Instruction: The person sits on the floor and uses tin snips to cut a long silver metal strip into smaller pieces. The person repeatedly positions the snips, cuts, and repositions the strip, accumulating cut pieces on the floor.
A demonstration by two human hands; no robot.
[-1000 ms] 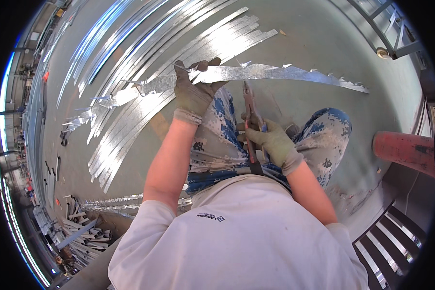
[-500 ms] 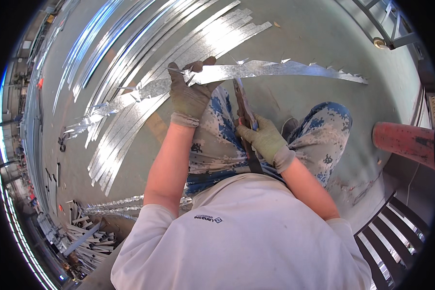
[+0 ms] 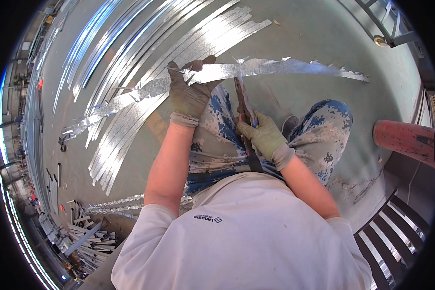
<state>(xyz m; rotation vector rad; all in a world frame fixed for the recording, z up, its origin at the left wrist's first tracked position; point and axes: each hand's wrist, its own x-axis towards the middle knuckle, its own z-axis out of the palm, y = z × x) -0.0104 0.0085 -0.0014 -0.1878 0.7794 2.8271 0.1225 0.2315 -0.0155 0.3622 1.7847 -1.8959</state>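
- Fingers (image 3: 198,65) of the gloved left hand (image 3: 188,96) curl over the top edge of a long jagged sheet-metal strip (image 3: 275,67), pinching it against the palm.
- Gloved right hand (image 3: 263,137) is wrapped tight around the handles of a pair of tin snips (image 3: 244,104), its fingers pressed together about the grip.
- Snip blades point away from the person and meet the lower edge of the strip just right of the left hand; whether they are biting into the metal cannot be told.
- That strip runs crosswise above the knees, from the left hand out to the right, with notched points along it.
- Blue camouflage trousers (image 3: 319,130) sit under both hands.
- Many flat metal strips (image 3: 145,82) lie side by side on the concrete floor (image 3: 324,34) beyond.
- Scrap offcuts (image 3: 87,237) are piled at lower left, and a red cylinder (image 3: 403,140) lies at right.
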